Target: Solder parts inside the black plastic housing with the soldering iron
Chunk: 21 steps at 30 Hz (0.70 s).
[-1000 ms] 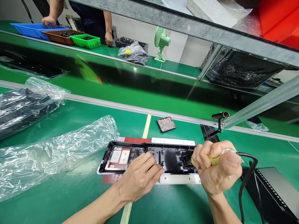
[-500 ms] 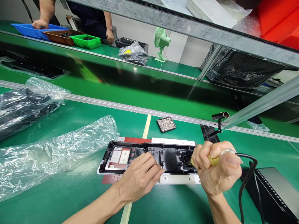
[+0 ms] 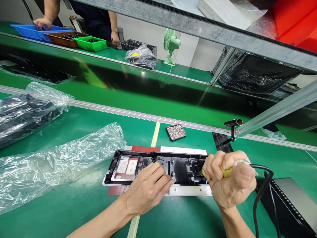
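Observation:
A long black plastic housing [image 3: 182,168] lies on a fixture with white blocks [image 3: 188,190] and a red-brown base. My left hand [image 3: 151,186] is closed over its near edge, fingers curled and pressing on it; the fingertips are partly hidden. In my right fist [image 3: 229,177] is a yellow-handled corded tool, apparently a soldering iron [image 3: 226,172], its front end pointing down into the right part of the housing. The tip itself is hard to make out. Beyond the housing sits a small black tray [image 3: 176,132] full of tiny metal pieces.
Clear plastic bags [image 3: 61,165] lie at left, one over dark parts. A metal-topped box [image 3: 289,198] stands at right beside the black cord [image 3: 259,195]. A metal tube holder [image 3: 233,124] is fixed to the rail. Across the bench, another person's hand [image 3: 43,23] is at a blue bin.
My hands and the housing hold almost the same position. Across the bench, the other person's hand at the blue bin has shifted slightly.

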Available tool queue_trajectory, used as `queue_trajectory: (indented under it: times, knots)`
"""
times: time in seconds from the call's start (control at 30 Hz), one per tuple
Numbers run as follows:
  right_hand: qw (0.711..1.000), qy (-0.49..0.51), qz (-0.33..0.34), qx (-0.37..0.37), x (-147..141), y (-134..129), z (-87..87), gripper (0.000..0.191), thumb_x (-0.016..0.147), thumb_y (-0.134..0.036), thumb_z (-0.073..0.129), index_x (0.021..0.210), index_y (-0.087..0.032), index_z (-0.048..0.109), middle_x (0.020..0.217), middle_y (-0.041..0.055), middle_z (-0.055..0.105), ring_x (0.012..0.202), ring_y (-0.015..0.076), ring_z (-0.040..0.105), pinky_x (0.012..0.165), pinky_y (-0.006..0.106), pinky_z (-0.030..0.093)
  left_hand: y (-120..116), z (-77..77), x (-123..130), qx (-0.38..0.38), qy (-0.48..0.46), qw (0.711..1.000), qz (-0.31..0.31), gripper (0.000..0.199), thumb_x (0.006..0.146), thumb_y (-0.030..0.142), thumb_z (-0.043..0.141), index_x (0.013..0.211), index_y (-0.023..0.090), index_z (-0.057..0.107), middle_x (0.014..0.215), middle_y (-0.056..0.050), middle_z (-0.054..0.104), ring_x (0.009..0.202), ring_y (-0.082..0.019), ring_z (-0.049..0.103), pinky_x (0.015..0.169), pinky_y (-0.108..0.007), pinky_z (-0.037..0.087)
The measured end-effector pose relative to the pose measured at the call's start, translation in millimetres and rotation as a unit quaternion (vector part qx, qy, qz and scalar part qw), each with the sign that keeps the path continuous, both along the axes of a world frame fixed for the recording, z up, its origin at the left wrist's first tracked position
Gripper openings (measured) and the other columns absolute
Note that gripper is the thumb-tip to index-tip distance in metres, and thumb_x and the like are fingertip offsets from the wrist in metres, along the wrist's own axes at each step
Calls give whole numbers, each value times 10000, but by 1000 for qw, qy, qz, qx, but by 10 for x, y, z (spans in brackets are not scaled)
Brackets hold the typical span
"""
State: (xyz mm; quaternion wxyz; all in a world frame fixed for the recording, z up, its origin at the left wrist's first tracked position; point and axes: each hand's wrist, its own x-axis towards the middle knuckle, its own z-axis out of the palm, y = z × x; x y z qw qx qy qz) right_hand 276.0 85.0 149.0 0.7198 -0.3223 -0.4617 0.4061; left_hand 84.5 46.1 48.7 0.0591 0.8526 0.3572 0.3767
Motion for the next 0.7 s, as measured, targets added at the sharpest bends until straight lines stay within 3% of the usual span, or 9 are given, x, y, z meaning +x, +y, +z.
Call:
queue_trajectory:
  times: [0.7]
  knots:
    - [1000,-9,15,-5,14,-10,17,530,876,-572,668,616,-214,375,448,-75,303,374,79,257,334,202,286,-3,-1,7,-8,-1,1000,-2,57,965,95,645,937,132,613,807,-49,586,772,-196,457,678,-358,413]
